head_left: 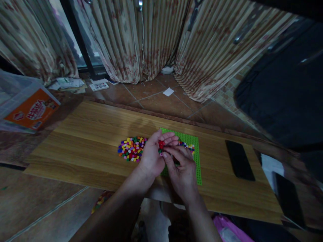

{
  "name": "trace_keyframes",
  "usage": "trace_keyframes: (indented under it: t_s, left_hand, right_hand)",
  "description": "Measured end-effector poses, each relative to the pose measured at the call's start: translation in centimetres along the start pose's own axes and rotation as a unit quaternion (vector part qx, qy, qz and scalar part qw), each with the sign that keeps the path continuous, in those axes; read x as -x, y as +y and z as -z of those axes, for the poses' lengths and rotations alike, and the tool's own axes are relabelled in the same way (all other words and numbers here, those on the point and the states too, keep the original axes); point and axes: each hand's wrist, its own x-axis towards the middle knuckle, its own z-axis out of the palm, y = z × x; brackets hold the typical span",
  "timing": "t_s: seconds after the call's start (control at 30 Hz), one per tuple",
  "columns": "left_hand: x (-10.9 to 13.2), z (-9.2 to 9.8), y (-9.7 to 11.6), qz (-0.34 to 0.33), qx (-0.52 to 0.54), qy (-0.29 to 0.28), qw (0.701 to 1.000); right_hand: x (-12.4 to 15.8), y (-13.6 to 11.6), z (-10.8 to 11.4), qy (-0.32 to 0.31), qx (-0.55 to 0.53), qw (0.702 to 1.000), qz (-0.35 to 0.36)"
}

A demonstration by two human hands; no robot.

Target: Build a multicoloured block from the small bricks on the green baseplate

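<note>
My left hand (152,154) is palm up and slightly cupped, holding a few small building bricks (161,144), mostly red with some dark green. My right hand (183,168) reaches over the left palm with thumb and forefinger closed together at the lower edge of these bricks. A tiny pinkish brick (161,154) shows at those fingertips. Beneath both hands lies a green baseplate (198,168), partly hidden by them. Rows of coloured bricks (188,145) sit on its upper right part. Left of my left hand is a loose pile of multicoloured bricks (132,148).
The wooden table (88,134) carries a black phone (239,160) on the right. Another dark flat device (289,198) rests beyond the right end, near white paper (272,166). A clear plastic box (22,101) with an orange label stands at left. Curtains (126,40) hang behind.
</note>
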Motion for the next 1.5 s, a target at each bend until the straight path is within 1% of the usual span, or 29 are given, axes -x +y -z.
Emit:
trace_keyframes:
  t_s: [0.23, 0.5, 0.63, 0.77, 0.9, 1.07, 1.17, 1.3, 1.4, 1.5]
  left_hand:
    - [-0.1, 0.1, -0.2, -0.006, -0.002, 0.009, 1.000]
    - [0.0, 0.2, -0.3, -0.013, -0.003, 0.007, 1.000]
    - [-0.1, 0.2, -0.3, -0.013, -0.002, 0.016, 1.000]
    - [-0.2, 0.4, -0.2, 0.000, 0.005, 0.027, 1.000]
    - [-0.4, 0.7, -0.1, 0.004, -0.007, 0.054, 0.999]
    - [-0.7, 1.1, 0.0, -0.035, -0.021, 0.097, 0.994]
    - [-1.0, 1.3, 0.0, -0.059, -0.035, 0.107, 0.992]
    - [-1.1, 1.5, -0.4, -0.074, -0.064, 0.090, 0.991]
    - [-1.1, 1.6, -0.7, -0.079, -0.072, 0.072, 0.992]
    - [-1.0, 1.5, -0.7, -0.076, -0.067, 0.053, 0.993]
  right_hand:
    - [0.1, -0.1, -0.2, -0.017, -0.014, 1.000, -0.002]
    - [0.0, -0.3, -0.3, -0.018, -0.068, 0.997, -0.023]
    - [0.0, -0.5, -0.1, -0.015, -0.076, 0.997, -0.030]
    - [-0.1, -0.3, 0.5, 0.005, -0.058, 0.998, -0.034]
    - [-0.3, 0.3, 1.2, 0.026, -0.044, 0.998, -0.041]
    - [-0.4, 1.6, 1.9, 0.060, -0.023, 0.995, -0.071]
    - [-0.5, 2.6, 2.6, 0.079, -0.008, 0.993, -0.092]
    - [-0.5, 3.6, 3.4, 0.095, 0.016, 0.989, -0.112]
    - [-0.5, 3.8, 3.5, 0.087, 0.021, 0.989, -0.117]
    - [-0.5, 3.8, 3.3, 0.072, 0.027, 0.991, -0.105]
